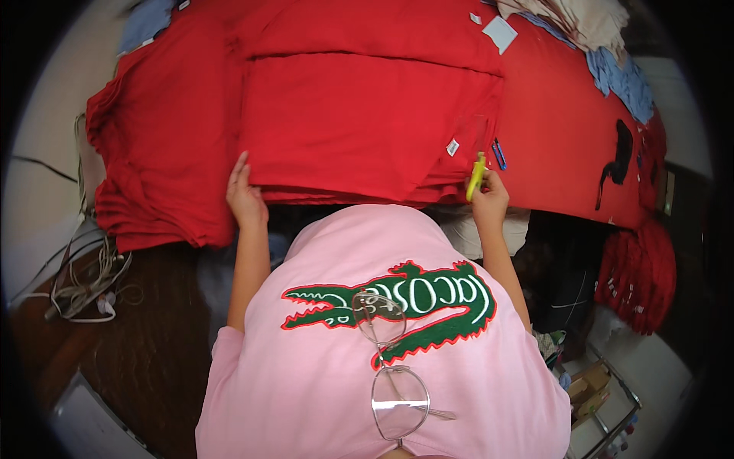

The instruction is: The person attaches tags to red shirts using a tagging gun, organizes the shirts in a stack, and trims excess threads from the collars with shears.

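A stack of folded red fabric pieces (344, 122) lies in front of me, with a dark seam-like line across its far part. My left hand (246, 200) rests at its near left corner, fingers stretched out and holding nothing. In my right hand (491, 200), by the near right corner, are small yellow-green thread snips (476, 177), tips pointing away from me; their blades are blurred. A small white label (453, 148) shows on the fabric close to the snips. Just beyond them lies a blue pen (499, 154).
Another red fabric pile (160, 145) hangs over the table edge at left. The red-covered table (558, 145) bears a black strap-like item (615, 162), a white tag (500, 35) and blue cloth (621, 80). Tangled cables (90, 275) lie lower left; a red bundle (636, 275) hangs at right.
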The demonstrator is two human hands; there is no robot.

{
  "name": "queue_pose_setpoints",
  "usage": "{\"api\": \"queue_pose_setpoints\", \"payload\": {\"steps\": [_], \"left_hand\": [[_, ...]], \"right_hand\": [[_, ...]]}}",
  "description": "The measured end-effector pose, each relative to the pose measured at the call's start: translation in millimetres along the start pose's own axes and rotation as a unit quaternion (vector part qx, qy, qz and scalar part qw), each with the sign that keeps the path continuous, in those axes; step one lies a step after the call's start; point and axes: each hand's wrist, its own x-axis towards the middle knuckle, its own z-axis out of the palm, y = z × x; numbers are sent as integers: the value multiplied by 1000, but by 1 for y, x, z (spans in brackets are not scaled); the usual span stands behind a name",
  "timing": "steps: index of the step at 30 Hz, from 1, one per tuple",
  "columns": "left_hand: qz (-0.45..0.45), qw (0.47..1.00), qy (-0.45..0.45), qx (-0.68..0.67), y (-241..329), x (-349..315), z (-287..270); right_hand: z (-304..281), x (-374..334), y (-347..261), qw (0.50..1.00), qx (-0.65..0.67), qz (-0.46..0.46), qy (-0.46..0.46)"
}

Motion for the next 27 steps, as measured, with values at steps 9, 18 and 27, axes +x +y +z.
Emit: {"api": "queue_pose_setpoints", "payload": {"steps": [9, 18, 27], "left_hand": [[-65, 997, -34, -20, 11, 21, -28], [-111, 992, -47, 32, 14, 32, -26], [-42, 995, 10, 85, 14, 4, -14]], "right_hand": [[-41, -37, 89, 972, 134, 88, 169], [66, -1, -28, 978, -146, -146, 26], [-43, -20, 129, 967, 71, 165, 178]]}}
